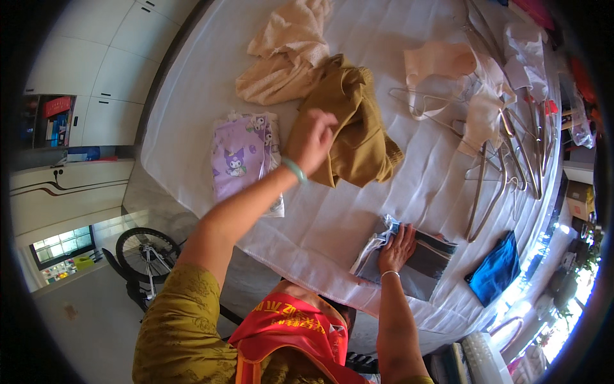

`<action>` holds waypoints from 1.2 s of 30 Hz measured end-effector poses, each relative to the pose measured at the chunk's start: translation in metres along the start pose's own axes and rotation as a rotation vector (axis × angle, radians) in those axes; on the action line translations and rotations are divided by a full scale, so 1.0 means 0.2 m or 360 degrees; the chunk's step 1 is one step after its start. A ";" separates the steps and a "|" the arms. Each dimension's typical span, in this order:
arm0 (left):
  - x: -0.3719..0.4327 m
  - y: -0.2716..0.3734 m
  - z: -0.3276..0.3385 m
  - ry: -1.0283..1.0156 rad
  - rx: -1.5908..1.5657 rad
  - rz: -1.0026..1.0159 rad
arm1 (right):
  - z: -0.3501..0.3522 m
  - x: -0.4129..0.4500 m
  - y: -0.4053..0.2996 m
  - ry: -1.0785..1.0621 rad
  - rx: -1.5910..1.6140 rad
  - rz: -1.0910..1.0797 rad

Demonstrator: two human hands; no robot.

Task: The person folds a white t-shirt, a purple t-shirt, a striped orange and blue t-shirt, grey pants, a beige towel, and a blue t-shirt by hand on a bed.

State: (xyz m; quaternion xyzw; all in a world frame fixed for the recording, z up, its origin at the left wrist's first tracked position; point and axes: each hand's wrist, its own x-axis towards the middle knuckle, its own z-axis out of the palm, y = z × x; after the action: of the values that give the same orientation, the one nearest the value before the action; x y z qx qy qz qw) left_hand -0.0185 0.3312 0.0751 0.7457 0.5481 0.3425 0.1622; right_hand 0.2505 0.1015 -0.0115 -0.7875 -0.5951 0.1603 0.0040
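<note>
My left hand (314,141), with a pale green bangle at its wrist, is over the edge of a crumpled mustard-brown garment (357,129); its fingers are curled, and whether they grip the cloth is unclear. To its left lies folded purple cloth with cartoon prints (237,158). My right hand (398,247), wearing a thin silver bracelet, rests flat with spread fingers on a folded grey and blue cloth (422,271) near the bed's edge. A crumpled peach-coloured cloth (288,53) touches the mustard garment at its top.
Metal clothes hangers (484,197) and pale bras (439,60) lie on the right of the white bed sheet (316,230). A folded blue cloth (496,269) lies near the right edge. A bicycle (148,254) stands on the floor at left, by white cabinets (120,72).
</note>
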 end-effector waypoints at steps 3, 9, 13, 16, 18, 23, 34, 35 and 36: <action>0.21 -0.36 0.02 0.0225 0.0319 -0.0432 | 0.01 0.01 0.00 -0.0001 -0.0021 -0.0008; 0.40 -0.81 -0.01 -0.0256 0.0526 -0.0936 | 0.01 0.05 0.01 -0.0007 -0.0053 -0.0062; 0.49 -0.64 -0.19 0.0022 0.0374 -0.0829 | 0.00 0.04 0.00 -0.0018 -0.0027 -0.0078; 0.45 -0.30 -0.41 0.0288 -0.0166 -0.0509 | 0.01 0.03 0.02 -0.0012 0.0006 -0.0061; 0.32 -0.03 -0.58 0.0327 -0.0335 -0.0330 | -0.03 0.02 0.01 -0.0005 -0.0003 -0.0077; -0.16 0.71 -0.96 -0.0152 -0.1110 -0.0731 | -0.14 0.04 0.02 -0.0170 0.0200 0.0007; -1.26 1.64 -0.57 -0.0334 -0.2204 -0.1454 | -0.98 -0.47 -0.33 -0.2108 0.2909 0.0352; -1.29 1.68 -0.61 -0.0284 -0.2195 -0.1418 | -1.16 -0.53 -0.42 -0.2251 0.2947 0.0398; -1.31 1.71 -0.66 -0.0465 -0.2143 -0.1587 | -1.13 -0.57 -0.43 -0.2056 0.2842 0.0227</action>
State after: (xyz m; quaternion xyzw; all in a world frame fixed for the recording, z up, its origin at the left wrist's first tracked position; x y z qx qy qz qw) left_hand 0.0900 -0.0475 0.2928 0.1981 0.4656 0.3843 0.7723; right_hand 0.2003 0.0612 0.2477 -0.3018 -0.1084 0.9135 0.2504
